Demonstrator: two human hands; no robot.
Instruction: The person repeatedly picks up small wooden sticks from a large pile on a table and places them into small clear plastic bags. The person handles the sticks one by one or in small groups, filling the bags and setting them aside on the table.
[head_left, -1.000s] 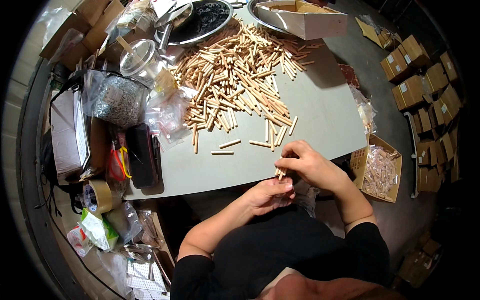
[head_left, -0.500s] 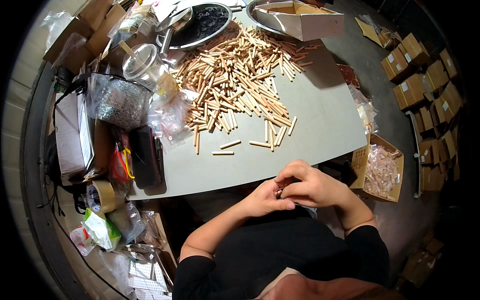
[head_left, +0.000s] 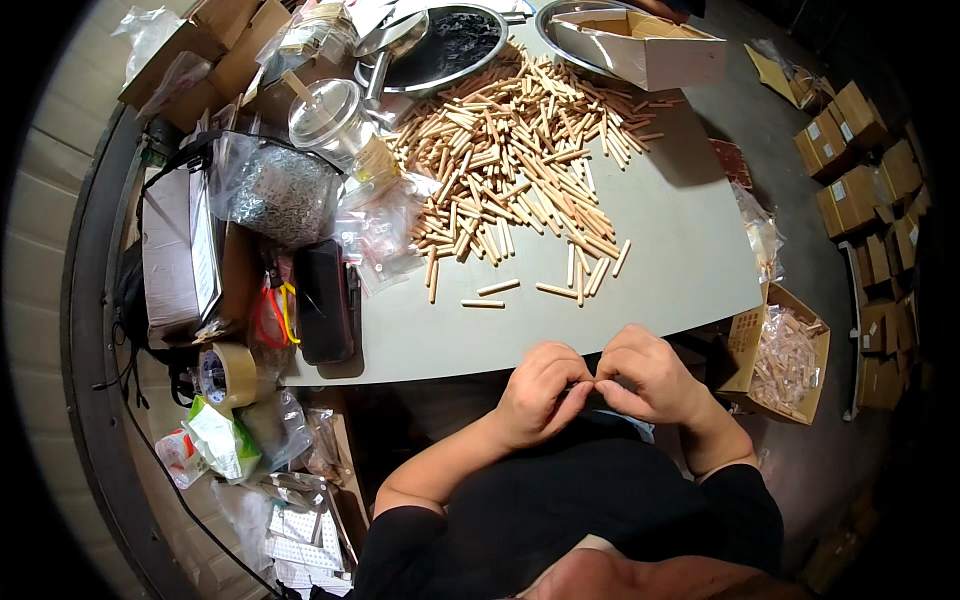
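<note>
both hands meet just off the near edge of the pale grey worktop point(head_left: 660, 250), above the lap. the left hand point(head_left: 538, 392) is curled, thumb and fingers pressed against the fingertips of the right hand point(head_left: 652, 378), which is bent in a pinch too; what sits between them is too small to tell. the heap of short light wooden dowels point(head_left: 520, 160) lies toward the far edge, a few strays nearer. a cardboard box of clear bagged pieces point(head_left: 785, 355) stands off the worktop's right near corner.
</note>
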